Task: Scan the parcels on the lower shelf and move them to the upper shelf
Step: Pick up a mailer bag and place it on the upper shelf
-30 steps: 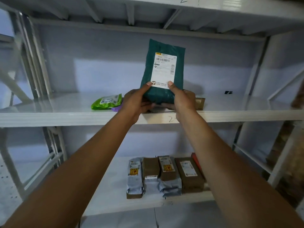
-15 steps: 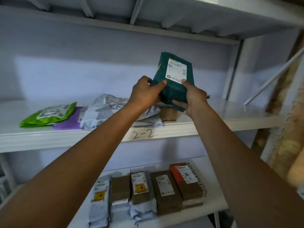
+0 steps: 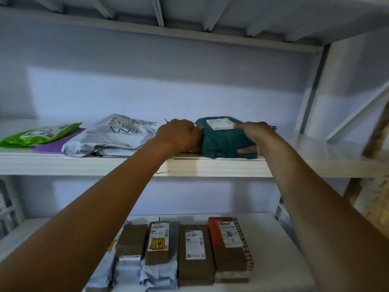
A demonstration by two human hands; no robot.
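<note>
Four parcels lie on the upper shelf [image 3: 210, 165]: a green mailer [image 3: 40, 134], a purple one [image 3: 49, 146] beneath it, a grey bag [image 3: 113, 138], and the teal parcel [image 3: 226, 142] lying label up. The left hand [image 3: 179, 135] and right hand [image 3: 255, 137] each close their grip on its sides. The lower shelf [image 3: 280, 249] carries about five more; one box [image 3: 230, 245] reads "TAHUANZHUA".
</note>
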